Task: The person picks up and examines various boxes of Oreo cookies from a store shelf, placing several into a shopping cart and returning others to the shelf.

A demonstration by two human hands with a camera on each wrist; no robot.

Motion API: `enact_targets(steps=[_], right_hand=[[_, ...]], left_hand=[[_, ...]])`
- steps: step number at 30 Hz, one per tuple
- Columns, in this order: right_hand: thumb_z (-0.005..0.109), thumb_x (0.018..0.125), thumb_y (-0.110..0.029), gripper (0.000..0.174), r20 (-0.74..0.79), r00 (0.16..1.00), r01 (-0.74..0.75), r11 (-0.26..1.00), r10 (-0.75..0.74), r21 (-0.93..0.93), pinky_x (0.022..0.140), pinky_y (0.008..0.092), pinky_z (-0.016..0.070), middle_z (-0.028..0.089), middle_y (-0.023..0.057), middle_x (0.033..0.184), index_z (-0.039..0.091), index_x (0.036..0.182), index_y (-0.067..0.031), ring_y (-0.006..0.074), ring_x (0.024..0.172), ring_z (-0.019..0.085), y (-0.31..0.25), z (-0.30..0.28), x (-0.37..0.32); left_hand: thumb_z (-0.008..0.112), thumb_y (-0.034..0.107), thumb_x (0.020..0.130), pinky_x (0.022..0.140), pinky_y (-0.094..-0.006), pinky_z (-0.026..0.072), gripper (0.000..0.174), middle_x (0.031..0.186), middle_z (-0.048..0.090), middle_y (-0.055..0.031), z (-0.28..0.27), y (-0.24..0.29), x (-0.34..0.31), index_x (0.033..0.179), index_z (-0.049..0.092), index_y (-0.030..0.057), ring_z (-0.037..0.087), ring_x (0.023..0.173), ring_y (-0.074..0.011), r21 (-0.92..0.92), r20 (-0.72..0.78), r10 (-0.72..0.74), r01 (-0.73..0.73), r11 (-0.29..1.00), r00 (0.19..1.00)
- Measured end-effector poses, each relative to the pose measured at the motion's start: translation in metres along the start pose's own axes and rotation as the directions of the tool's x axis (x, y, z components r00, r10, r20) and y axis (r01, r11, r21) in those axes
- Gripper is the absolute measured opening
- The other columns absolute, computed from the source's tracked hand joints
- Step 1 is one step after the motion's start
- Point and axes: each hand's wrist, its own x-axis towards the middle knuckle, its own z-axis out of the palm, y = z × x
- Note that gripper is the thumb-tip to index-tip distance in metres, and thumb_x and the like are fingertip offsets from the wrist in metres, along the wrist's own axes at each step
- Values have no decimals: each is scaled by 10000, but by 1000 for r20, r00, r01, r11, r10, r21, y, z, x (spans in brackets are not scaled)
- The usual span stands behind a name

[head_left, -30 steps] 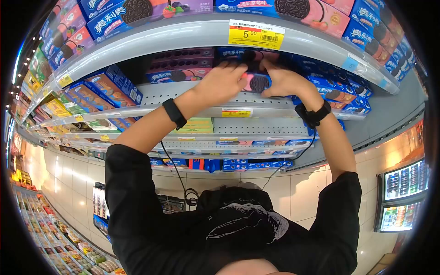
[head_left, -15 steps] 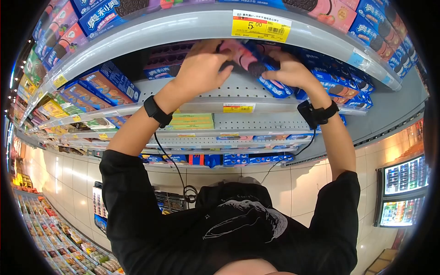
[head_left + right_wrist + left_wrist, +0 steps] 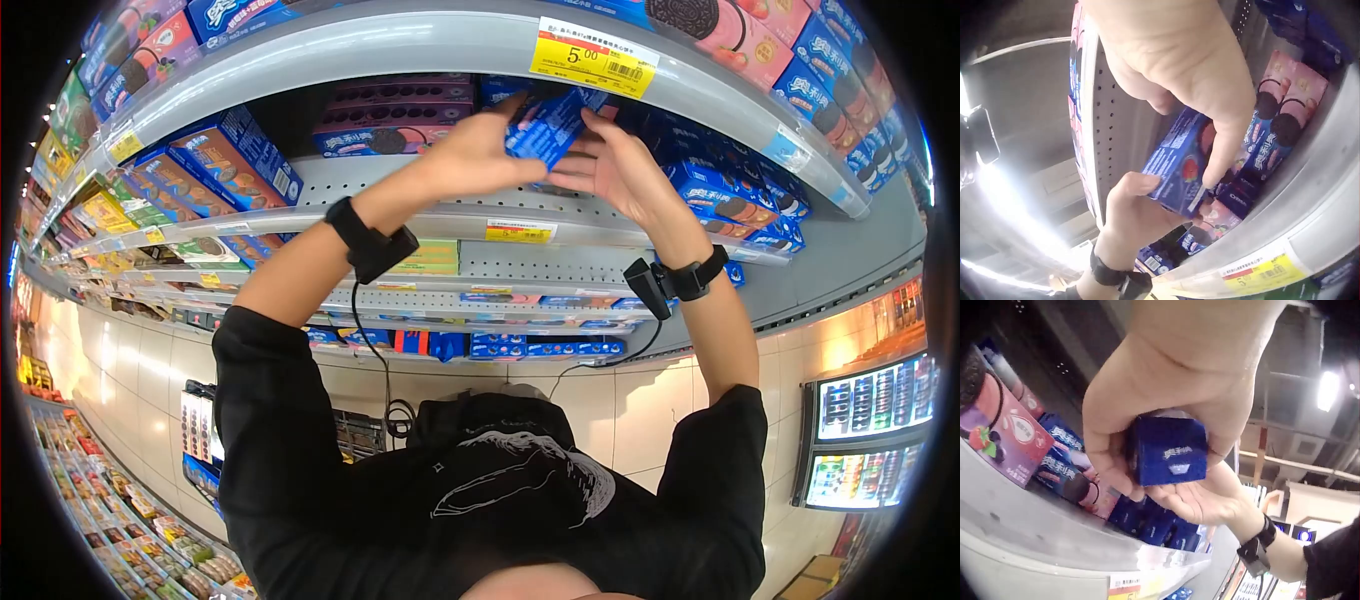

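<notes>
While our left hand (image 3: 480, 155) gripped the blue biscuit box (image 3: 545, 125) by its end, fingers and thumb curled round it, the box hung tilted between both hands, just in front of the stacked boxes (image 3: 395, 140). Our right hand (image 3: 610, 170) lay spread against its right side, fingers straight and touching it.

The blue cardboard biscuit box (image 3: 545, 125) is held between the left hand (image 3: 480, 155) and the right hand (image 3: 612, 165), out in front of the grey perforated metal shelf (image 3: 400, 190). The left hand grips its left side; the right hand lies under it and to its right. The yellow paper price label (image 3: 593, 62) sits on the upper shelf's front edge, just above the box. The stacked purple biscuit boxes (image 3: 395, 115) stand at the shelf's rear, left of the hands. The row of blue biscuit boxes (image 3: 720, 195) fills the shelf's right end.
</notes>
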Motion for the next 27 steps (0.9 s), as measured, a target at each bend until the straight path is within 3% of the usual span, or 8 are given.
enact_targets(steps=[3, 7, 9, 11, 16, 21, 23, 27], right_hand=[[523, 977, -307, 486, -79, 996, 31, 999, -27, 42, 904, 520, 533, 480, 272, 1247, 374, 1320, 5, 385, 1075, 605, -2, -6, -11], [530, 970, -289, 479, -148, 983, 126, 984, -106, 128, 929, 541, 514, 452, 245, 1291, 383, 1312, 13, 380, 1108, 587, 4, -30, -13], [533, 966, -280, 451, -190, 970, 186, 970, -155, 157, 938, 558, 503, 460, 211, 1292, 417, 1289, 13, 368, 1140, 571, 10, -37, -14], [531, 967, -265, 403, -160, 976, 178, 968, -150, 178, 938, 531, 512, 519, 199, 1245, 458, 1259, 3, 357, 1107, 594, 14, -46, -16], [535, 971, -198, 383, -14, 986, 168, 973, -168, 159, 921, 491, 532, 604, 227, 1165, 426, 1261, 28, 375, 1064, 632, 13, -34, -36], [541, 966, -156, 377, -66, 927, 371, 928, -369, 21, 970, 479, 500, 583, 173, 1158, 416, 1283, 4, 276, 1086, 603, 19, -30, -42], [559, 952, -153, 393, -53, 917, 396, 918, -395, 16, 966, 460, 493, 570, 152, 1173, 415, 1290, -13, 251, 1096, 587, 22, -32, -43], [617, 919, -146, 410, 42, 888, 459, 889, -458, -2, 956, 388, 486, 555, 107, 1195, 438, 1276, -51, 186, 1093, 569, 23, -36, -46]], left_hand=[[710, 249, 674, 915, -333, 472, 954, 1222, 571, -307, -20, -9, -8, 1448, 271, -95, 624, 1055, -323, 101, 48, 101, -105, 989, 994], [705, 115, 632, 876, -386, 500, 758, 1156, 629, -199, -21, 0, -33, 1349, 471, 36, 631, 972, -365, 586, -3, 258, -208, 783, 966], [691, 44, 638, 834, -406, 496, 647, 1146, 628, -153, -21, 0, -41, 1265, 530, 69, 607, 969, -366, 582, -19, 384, -302, 755, 923], [679, -8, 643, 822, -368, 481, 589, 1138, 622, -118, -24, 4, -48, 1210, 577, 117, 606, 963, -285, 790, -14, 589, -352, 502, 808], [741, 52, 685, 817, -385, 470, 458, 1218, 586, -123, -28, -2, -59, 1101, 662, 227, 583, 1039, -278, 868, 42, 741, -391, 305, 670], [789, 66, 658, 862, -394, 477, 587, 1209, 581, -149, -25, -1, -70, 1205, 596, 164, 576, 1075, -316, 775, -33, 675, -407, 483, 738], [808, 47, 635, 910, -403, 470, 707, 1191, 591, -157, -22, -7, -69, 1279, 516, 71, 570, 1095, -346, 568, -244, 612, -400, 719, 753], [798, 43, 638, 921, -400, 467, 669, 1155, 588, -160, -24, -9, -72, 1245, 517, 23, 572, 1070, -341, 489, -295, 536, -356, 796, 791]])
